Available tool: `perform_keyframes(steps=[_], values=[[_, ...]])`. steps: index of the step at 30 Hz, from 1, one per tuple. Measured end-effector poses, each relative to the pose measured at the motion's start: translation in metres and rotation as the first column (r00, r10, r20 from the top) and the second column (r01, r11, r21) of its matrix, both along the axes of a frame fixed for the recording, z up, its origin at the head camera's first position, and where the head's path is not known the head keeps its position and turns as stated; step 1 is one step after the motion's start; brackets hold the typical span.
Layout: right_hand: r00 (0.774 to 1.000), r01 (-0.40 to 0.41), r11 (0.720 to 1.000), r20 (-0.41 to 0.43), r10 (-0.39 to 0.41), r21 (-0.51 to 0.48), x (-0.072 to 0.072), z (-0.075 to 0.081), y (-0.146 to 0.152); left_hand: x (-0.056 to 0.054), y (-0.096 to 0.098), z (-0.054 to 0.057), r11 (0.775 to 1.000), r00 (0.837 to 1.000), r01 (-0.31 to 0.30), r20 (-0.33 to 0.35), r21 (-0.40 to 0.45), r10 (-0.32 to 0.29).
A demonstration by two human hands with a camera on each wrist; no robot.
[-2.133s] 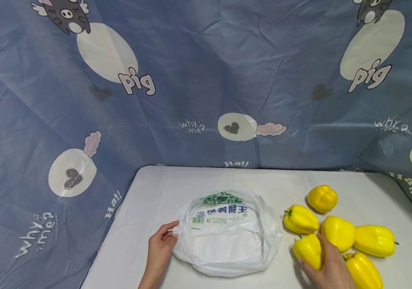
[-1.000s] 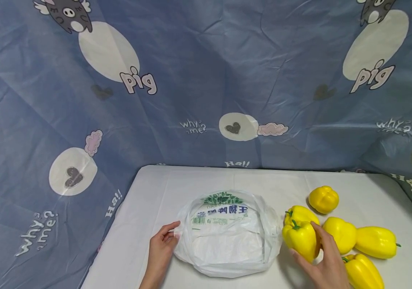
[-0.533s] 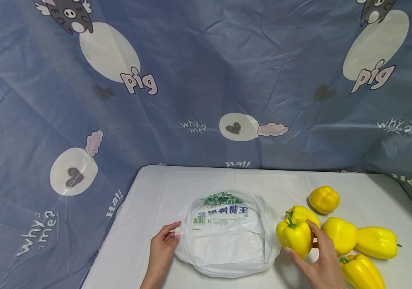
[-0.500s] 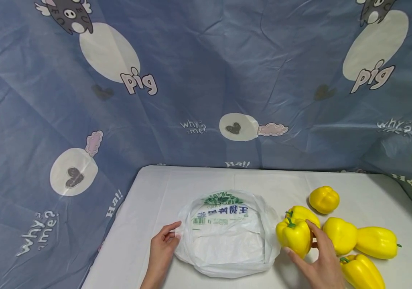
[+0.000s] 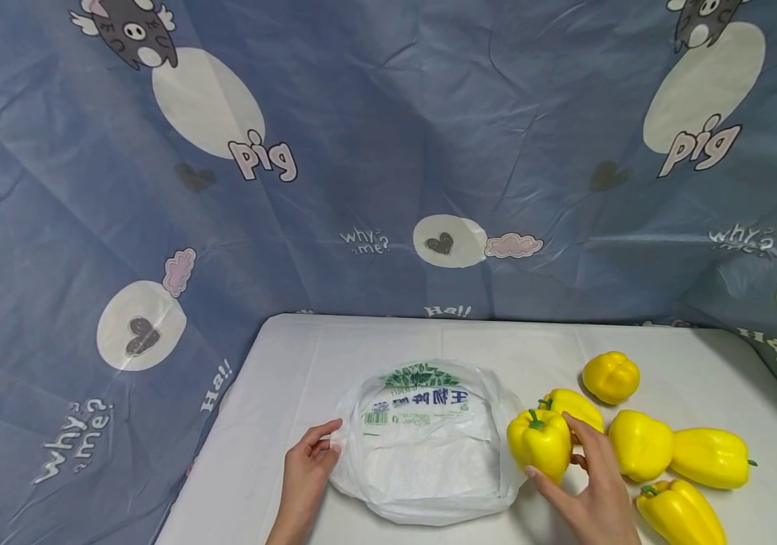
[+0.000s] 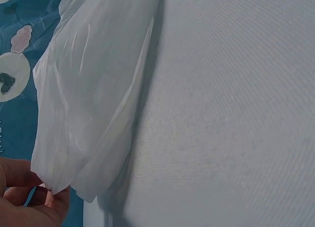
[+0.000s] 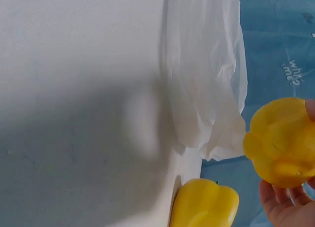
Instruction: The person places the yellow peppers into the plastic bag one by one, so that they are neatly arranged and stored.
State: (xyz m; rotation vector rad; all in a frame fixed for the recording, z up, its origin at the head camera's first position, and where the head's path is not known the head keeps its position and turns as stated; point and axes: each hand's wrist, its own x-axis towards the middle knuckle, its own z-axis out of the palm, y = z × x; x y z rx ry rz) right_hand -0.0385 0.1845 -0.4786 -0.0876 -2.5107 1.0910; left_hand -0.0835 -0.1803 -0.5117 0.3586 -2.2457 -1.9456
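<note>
A white plastic bag (image 5: 429, 473) with green and blue print stands with its mouth spread wide on the table. My left hand (image 5: 308, 465) pinches the bag's left edge; the left wrist view shows thumb and fingers (image 6: 54, 202) at the thin film. My right hand (image 5: 592, 477) grips a yellow bell pepper (image 5: 539, 446), stem up, between thumb and fingers. That pepper overlaps the bag's right rim in the head view. In the right wrist view the held pepper (image 7: 280, 143) is raised off the table beside the bag (image 7: 206, 89).
Several more yellow bell peppers lie right of the bag: one behind the held pepper (image 5: 575, 409), one farther back (image 5: 610, 377), others (image 5: 641, 445) around the right hand. The white table (image 5: 361, 337) meets a blue patterned cloth (image 5: 388, 189) at its back edge.
My right hand has lifted a yellow bell pepper from among the others and carried it left to the bag's right rim. My left hand has stayed at the bag's left edge.
</note>
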Motion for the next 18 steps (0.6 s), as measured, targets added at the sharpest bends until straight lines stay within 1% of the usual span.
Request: perform_keyframes(steps=[3,10,13,18], values=[[1.0,-0.014,1.0,0.013,0.014,-0.019,-0.0009,0.0011,-0.002,-0.0003,-0.0001,-0.0014,1.0,1.0,-0.004,0.002,-0.002,0.004],[0.994,-0.05,0.995,0.09,0.058,-0.083,-0.0021,0.0066,-0.0071,-0.0003,-0.0002,-0.0027,1.0,1.0,0.002,0.009,-0.001,-0.002],[0.992,-0.073,0.992,0.093,0.083,-0.102,-0.0027,0.0073,-0.0084,-0.0003,-0.0002,-0.0027,1.0,1.0,0.003,0.006,0.002,-0.003],[0.989,-0.115,0.989,0.087,0.124,-0.093,-0.0051,0.0068,-0.0099,0.0,0.0007,-0.0026,1.0,1.0,0.007,-0.004,0.004,-0.007]])
